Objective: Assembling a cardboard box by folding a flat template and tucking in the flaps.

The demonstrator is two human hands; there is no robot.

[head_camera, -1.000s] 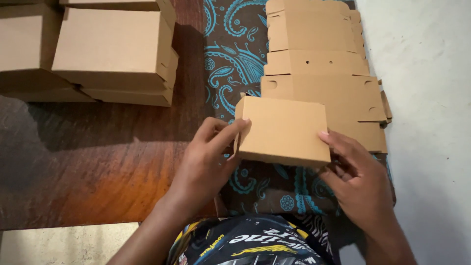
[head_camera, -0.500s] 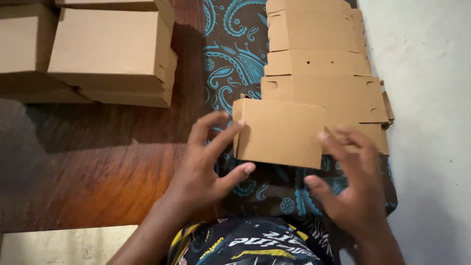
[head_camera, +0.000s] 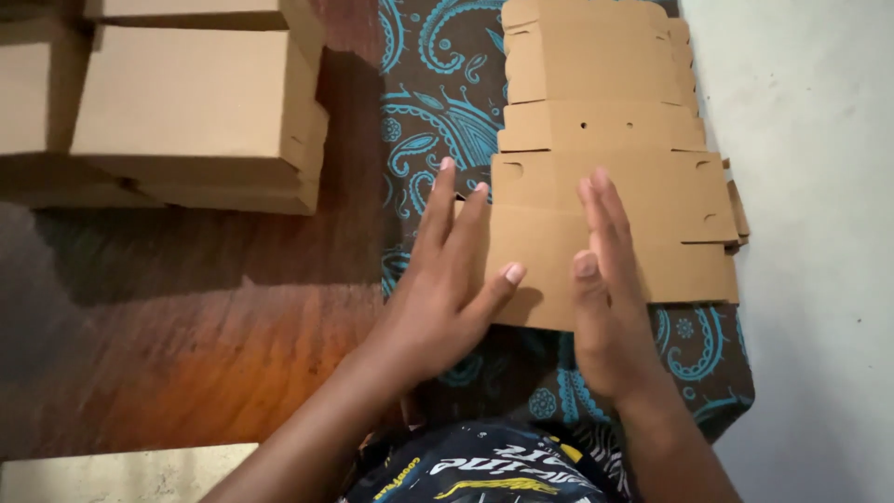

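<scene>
Left hand (head_camera: 447,289) and right hand (head_camera: 610,293), fingers spread flat, gripping nothing, pressed on flat brown cardboard box blank (head_camera: 549,270) over blue-paisley cloth (head_camera: 438,112).

We hold our left hand (head_camera: 445,293) flat, palm down, fingers stretched forward and thumb angled inward. Our right hand (head_camera: 610,307) lies beside it, fingers together and straight, both forearms reaching up from below.

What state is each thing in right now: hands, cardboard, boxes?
left hand: open, flat, fingers on the blank's left edge
right hand: open, flat, pressing on the blank
cardboard blank: unfolded, lying flat on the patterned cloth
folded boxes: assembled, closed, stacked on the wooden floor
</scene>
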